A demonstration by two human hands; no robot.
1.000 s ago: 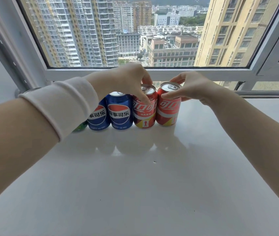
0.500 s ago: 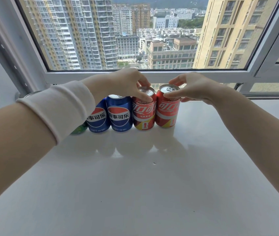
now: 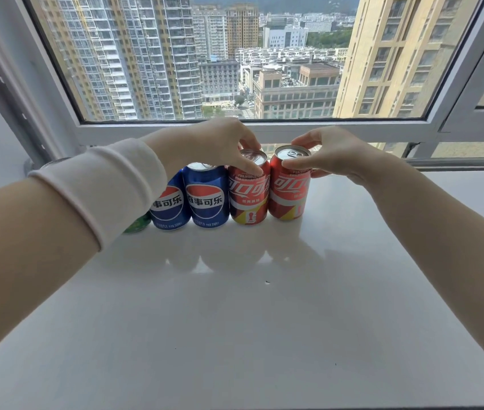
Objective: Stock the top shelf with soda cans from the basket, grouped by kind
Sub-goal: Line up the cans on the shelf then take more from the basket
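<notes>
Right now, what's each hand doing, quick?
Left hand: grips the top of the left red can.
Right hand: grips the top of the right red can.

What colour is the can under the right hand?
It's a red can with white lettering; head view.

Pepsi cans point(image 3: 206, 199) left of Coca-Cola cans point(image 3: 249, 196) — all on the shelf point(image 3: 234, 321).

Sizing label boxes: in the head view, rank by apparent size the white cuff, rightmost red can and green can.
1. White cuff, largest, though nearness to the camera inflates it.
2. Rightmost red can.
3. Green can, only a sliver showing past the cuff.
</notes>
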